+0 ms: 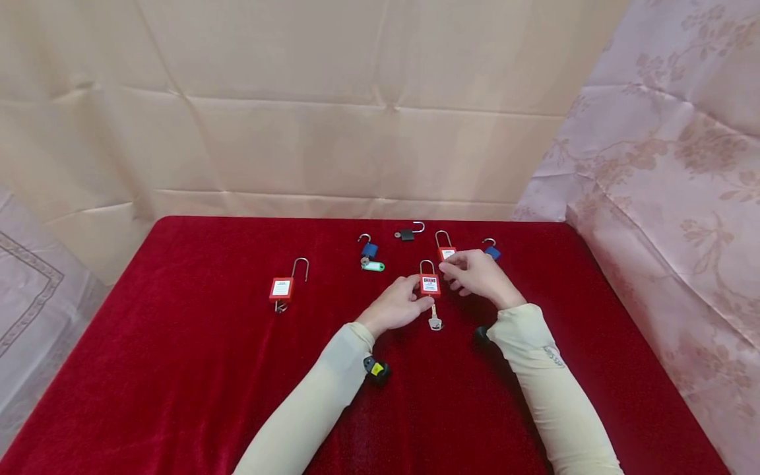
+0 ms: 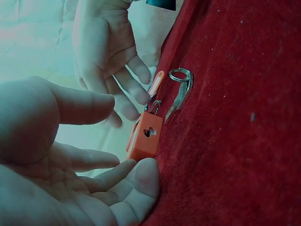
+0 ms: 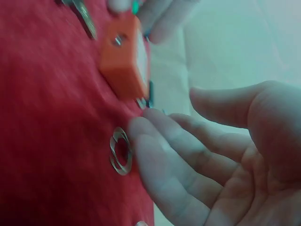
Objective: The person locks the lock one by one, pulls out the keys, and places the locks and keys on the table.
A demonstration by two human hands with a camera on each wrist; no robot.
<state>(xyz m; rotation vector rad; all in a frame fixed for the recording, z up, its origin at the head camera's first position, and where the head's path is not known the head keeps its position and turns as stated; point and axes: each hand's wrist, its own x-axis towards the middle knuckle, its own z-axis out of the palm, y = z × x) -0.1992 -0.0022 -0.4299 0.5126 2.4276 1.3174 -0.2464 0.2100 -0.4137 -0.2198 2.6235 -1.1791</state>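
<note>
A red padlock (image 1: 429, 285) with a white label and raised shackle lies at mid-table. My left hand (image 1: 399, 305) touches its left side with the fingertips, while the thumb stays apart in the left wrist view. A key (image 1: 435, 318) on a ring lies just below that padlock, separate from its keyhole (image 2: 149, 132). My right hand (image 1: 477, 276) is at a second red padlock (image 1: 446, 253), partly covering it. The right wrist view is blurred; there the loosely bent fingers (image 3: 155, 165) are beside a metal ring (image 3: 121, 151), and contact is hard to tell.
Farther back are a blue padlock (image 1: 369, 251) with a green tag (image 1: 373, 266), a black padlock (image 1: 407, 235) and another blue padlock (image 1: 493, 252) partly behind the right hand. A third red padlock (image 1: 282, 289) lies left. Red cloth (image 1: 196, 369) covers the table.
</note>
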